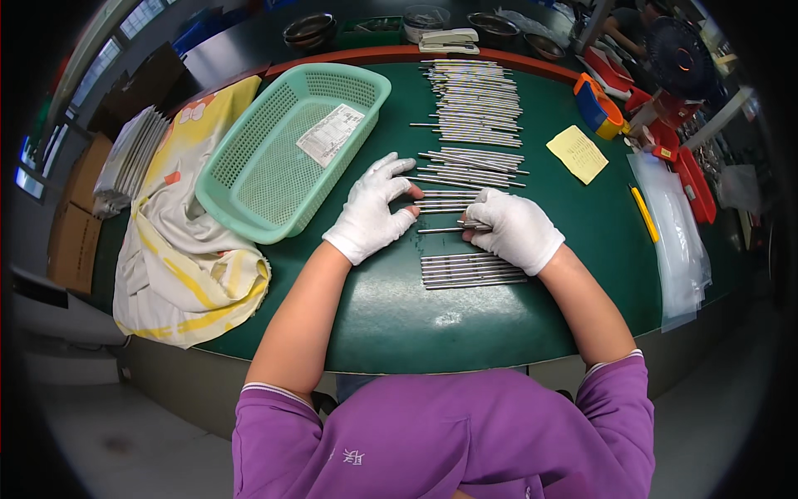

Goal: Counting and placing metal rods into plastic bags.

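Observation:
Both my hands wear white gloves with some fingertips bare. My left hand is open, its fingers apart, with thumb and forefinger at the left ends of a small row of thin metal rods. My right hand is closed on a few metal rods, whose ends poke out at its fingertips. A single rod reaches left from beneath those fingers. Closer to me lies a neat row of rods. Beyond my hands, a long column of rods lies side by side, some sticking out unevenly.
A green plastic basket holding a paper label stands left, beside a yellow-white cloth. On the right are a yellow note, a yellow cutter, clear plastic bags and a tape dispenser. A red ledge edges the table's far side.

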The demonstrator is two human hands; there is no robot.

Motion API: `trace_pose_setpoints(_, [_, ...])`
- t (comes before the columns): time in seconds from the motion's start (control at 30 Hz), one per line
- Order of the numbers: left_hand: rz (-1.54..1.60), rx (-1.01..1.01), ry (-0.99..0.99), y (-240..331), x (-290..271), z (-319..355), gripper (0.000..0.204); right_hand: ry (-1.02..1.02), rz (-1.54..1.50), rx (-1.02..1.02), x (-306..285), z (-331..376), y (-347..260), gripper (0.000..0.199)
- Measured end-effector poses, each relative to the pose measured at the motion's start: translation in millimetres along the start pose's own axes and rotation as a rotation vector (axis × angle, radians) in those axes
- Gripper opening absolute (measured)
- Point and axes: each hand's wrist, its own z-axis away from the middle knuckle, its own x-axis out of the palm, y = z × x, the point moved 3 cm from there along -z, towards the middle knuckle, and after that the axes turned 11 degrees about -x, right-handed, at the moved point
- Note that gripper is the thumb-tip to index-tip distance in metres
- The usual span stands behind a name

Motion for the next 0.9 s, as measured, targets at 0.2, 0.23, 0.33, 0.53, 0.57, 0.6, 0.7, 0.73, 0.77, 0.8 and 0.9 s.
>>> trace_pose_setpoints(0.2, [0.054, -0.021, 0.023, 1, -4, 2, 0.020, -0.137, 0.095, 0.127, -1, -8, -4, 0.018])
trace_pose_setpoints(0.23, [0.052, -0.027, -0.029, 1, -6, 3, 0.026, -0.103, 0.058, 0.149, -5, -5, -3, 0.020])
trace_pose_setpoints(0.33, [-0.043, -0.037, -0.149, 11, -14, 13, 0.035, -0.096, -0.088, 0.221, -22, -1, -11, 0.022])
trace_pose_setpoints(0.53, [-0.160, 0.037, -0.145, 20, -8, 16, 0.060, -0.152, -0.021, -0.004, -20, 0, -19, 0.014])
trace_pose_setpoints(0.57, [-0.145, 0.040, -0.123, 20, -8, 15, 0.063, -0.172, 0.043, -0.007, -19, 0, -19, 0.014])
trace_pose_setpoints(0.6, [-0.130, 0.042, -0.101, 19, -8, 15, 0.066, -0.191, 0.108, -0.010, -19, 0, -19, 0.014])
trace_pose_setpoints(0.7, [-0.091, -0.036, -0.096, 6, -5, 11, 0.081, -0.042, 0.029, -0.005, -20, 2, -15, 0.020])
trace_pose_setpoints(0.73, [-0.092, -0.037, -0.094, 6, -6, 11, 0.081, 0.047, -0.048, 0.030, -23, 2, -15, 0.023])
trace_pose_setpoints(0.77, [-0.070, -0.040, -0.103, 7, -8, 11, 0.087, 0.088, -0.132, 0.034, -23, 4, -15, 0.028])
trace_pose_setpoints(0.8, [-0.048, -0.044, -0.111, 8, -9, 11, 0.092, 0.087, -0.132, 0.032, -21, 4, -13, 0.028])
trace_pose_setpoints(0.9, [-0.211, -0.003, -0.117, 17, -6, 14, 0.101, 0.099, -0.029, -0.085, -21, 3, -16, 0.027])
